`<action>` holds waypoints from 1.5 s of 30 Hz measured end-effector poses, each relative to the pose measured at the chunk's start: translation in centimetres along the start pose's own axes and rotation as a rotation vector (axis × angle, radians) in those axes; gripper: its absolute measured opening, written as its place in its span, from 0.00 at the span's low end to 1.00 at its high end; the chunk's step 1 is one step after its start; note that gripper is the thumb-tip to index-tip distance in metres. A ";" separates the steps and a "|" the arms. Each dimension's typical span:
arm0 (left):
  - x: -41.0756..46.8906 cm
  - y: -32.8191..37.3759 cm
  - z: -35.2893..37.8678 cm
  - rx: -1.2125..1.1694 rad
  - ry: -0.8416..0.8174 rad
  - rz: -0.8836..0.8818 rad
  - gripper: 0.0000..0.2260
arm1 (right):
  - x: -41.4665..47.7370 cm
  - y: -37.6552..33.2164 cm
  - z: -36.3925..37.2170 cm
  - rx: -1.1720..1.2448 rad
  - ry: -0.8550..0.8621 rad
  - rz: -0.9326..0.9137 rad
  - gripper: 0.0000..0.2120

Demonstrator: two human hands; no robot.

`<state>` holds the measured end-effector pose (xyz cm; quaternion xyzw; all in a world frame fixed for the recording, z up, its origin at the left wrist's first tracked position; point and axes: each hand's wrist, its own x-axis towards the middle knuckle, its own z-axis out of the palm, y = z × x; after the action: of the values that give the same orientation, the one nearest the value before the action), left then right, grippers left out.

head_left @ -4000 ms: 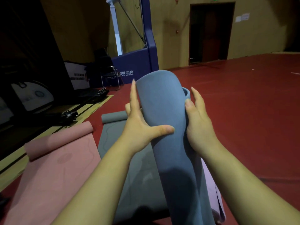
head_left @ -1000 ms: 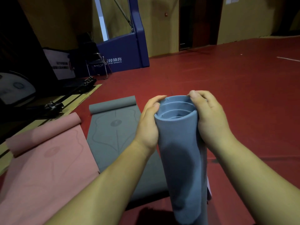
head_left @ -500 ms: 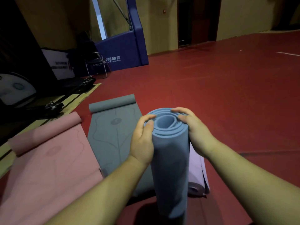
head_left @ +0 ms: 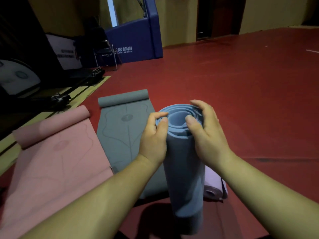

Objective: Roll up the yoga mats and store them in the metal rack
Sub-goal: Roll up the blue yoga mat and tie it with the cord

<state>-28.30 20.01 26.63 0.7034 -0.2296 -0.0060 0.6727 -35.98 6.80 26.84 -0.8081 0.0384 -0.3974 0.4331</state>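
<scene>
A rolled blue yoga mat (head_left: 184, 171) stands upright on the red floor in front of me, its spiral top end facing up. My left hand (head_left: 153, 137) grips its upper left side, thumb on the rim. My right hand (head_left: 205, 133) holds the upper right side, with its fingers curled over the top edge and its thumb pressing the inner coils. A grey mat (head_left: 120, 133) lies flat to the left, its far end curled. A pink mat (head_left: 51, 163) lies beside that one, also curled at its far end. A rolled lilac mat (head_left: 214, 188) lies behind the blue roll. No metal rack is in view.
A blue padded base with white lettering (head_left: 136, 44) stands at the back by the wall. Dark equipment and a folding chair (head_left: 103, 49) crowd the left side, along a yellow floor strip (head_left: 82, 94). A dark doorway (head_left: 217, 16) is at the back. Red floor (head_left: 250, 94) stretches to the right.
The blue roll has gone from held up in the air to standing on end on the floor. My hands have shifted up to its top rim, fingers now on the coils.
</scene>
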 end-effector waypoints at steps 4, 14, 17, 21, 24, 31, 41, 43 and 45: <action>1.1 -0.4 -1.7 0.008 -0.053 -0.033 0.20 | 1.8 0.8 1.2 -0.137 -0.042 -0.177 0.27; 2.5 -1.8 -10.4 -0.086 -0.127 -0.301 0.11 | 4.2 -2.8 7.6 -0.450 -0.353 -0.483 0.31; 1.1 -3.4 -15.9 -0.265 -0.026 -0.378 0.16 | 4.2 -5.0 12.6 -0.429 -0.452 -0.545 0.36; -4.7 -9.1 -26.6 -0.253 0.405 -0.468 0.17 | 1.9 -7.5 22.3 -0.334 -0.586 -0.630 0.37; -11.2 -14.4 -34.2 -0.005 0.714 -0.603 0.11 | -1.4 -8.6 30.6 -0.297 -0.735 -0.697 0.37; -24.1 -27.2 -43.9 0.366 0.824 -0.912 0.09 | -9.1 -8.9 45.2 -0.145 -1.106 -0.753 0.34; -19.0 -40.9 -46.8 0.882 0.178 -0.956 0.32 | -10.9 -5.7 53.1 -0.180 -1.227 -0.643 0.31; -17.4 -43.1 -47.0 0.973 0.091 -0.984 0.31 | -10.2 -5.0 54.0 -0.197 -1.233 -0.618 0.32; -16.5 -44.6 -46.9 1.008 0.035 -1.030 0.33 | -9.7 -4.5 54.6 -0.205 -1.239 -0.591 0.33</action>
<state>-14.17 69.24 -16.21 0.9472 0.1670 -0.2045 0.1819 -7.01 50.06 7.32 -0.8995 -0.4002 0.0417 0.1704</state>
